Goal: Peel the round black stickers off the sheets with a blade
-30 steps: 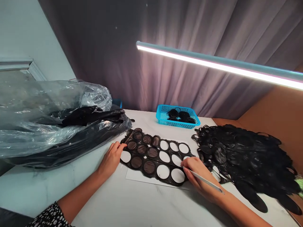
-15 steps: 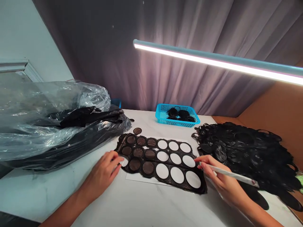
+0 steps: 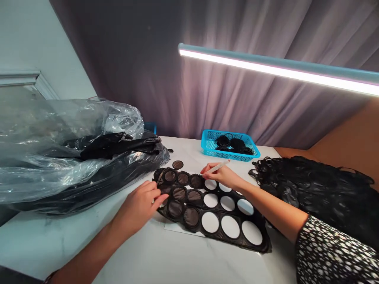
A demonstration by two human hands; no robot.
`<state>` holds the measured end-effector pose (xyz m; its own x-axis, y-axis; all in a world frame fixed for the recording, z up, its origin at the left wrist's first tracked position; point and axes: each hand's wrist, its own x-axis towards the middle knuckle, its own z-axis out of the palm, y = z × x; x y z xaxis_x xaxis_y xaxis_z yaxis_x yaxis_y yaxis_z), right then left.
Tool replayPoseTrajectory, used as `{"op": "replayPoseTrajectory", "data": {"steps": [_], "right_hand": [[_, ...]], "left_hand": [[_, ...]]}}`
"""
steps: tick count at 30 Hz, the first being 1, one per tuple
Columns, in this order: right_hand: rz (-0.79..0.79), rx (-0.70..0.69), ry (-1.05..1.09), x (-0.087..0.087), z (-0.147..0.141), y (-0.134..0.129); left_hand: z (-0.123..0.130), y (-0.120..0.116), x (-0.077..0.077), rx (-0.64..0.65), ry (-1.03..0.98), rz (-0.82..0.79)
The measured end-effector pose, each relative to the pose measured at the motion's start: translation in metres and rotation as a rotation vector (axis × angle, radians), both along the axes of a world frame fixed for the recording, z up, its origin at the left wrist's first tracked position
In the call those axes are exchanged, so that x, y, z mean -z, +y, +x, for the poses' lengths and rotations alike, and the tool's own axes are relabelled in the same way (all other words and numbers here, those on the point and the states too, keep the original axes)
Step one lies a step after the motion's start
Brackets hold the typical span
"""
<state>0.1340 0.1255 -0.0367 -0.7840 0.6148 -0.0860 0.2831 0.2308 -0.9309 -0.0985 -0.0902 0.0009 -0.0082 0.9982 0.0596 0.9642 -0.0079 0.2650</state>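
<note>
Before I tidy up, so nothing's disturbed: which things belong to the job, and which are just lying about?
Seemingly in the job:
black sheet with rows of circles
slim white tool in the right hand
white paper under the sheet

Not in use, perhaps lying about:
clear plastic bag holding black material
blue rectangular plastic basket
heap of thin black pieces

Black sheet (image 3: 219, 212), blue basket (image 3: 227, 155), black-and-white speckled sleeve (image 3: 331, 252)
</note>
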Motion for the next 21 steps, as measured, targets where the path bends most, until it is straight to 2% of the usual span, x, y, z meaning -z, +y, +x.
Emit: {"op": "replayPoseTrajectory", "data": {"steps": [2,4,5,7,10,12,14,17,21], "right_hand": [[-0.006,-0.068,-0.037,0.014,-0.010,0.004],[-0.017,-0.120,-0.071,0.023,-0.015,0.006],[-0.021,-0.137,-0.084,0.025,-0.017,0.006],[-0.027,-0.154,-0.091,0.026,-0.017,0.005],[-0.031,-0.170,-0.083,0.023,-0.016,0.004],[-0.010,-0.183,-0.084,0.022,-0.016,0.004],[0.018,-0.194,-0.088,0.021,-0.016,0.003],[0.047,-0.196,-0.092,0.020,-0.017,0.003],[0.052,-0.194,-0.092,0.019,-0.017,0.001]], "left_hand": [[0.018,0.017,-0.007,-0.045,0.132,-0.120],[0.035,0.033,-0.008,-0.018,0.226,-0.251],[0.042,0.039,-0.005,0.011,0.237,-0.259],[0.051,0.049,0.008,0.105,0.193,-0.139],[0.054,0.054,0.041,0.244,0.083,0.103],[0.052,0.052,0.064,0.275,0.042,0.152],[0.050,0.049,0.081,0.280,0.020,0.150],[0.049,0.046,0.088,0.275,-0.008,0.132],[0.049,0.045,0.084,0.265,-0.040,0.104]]}}
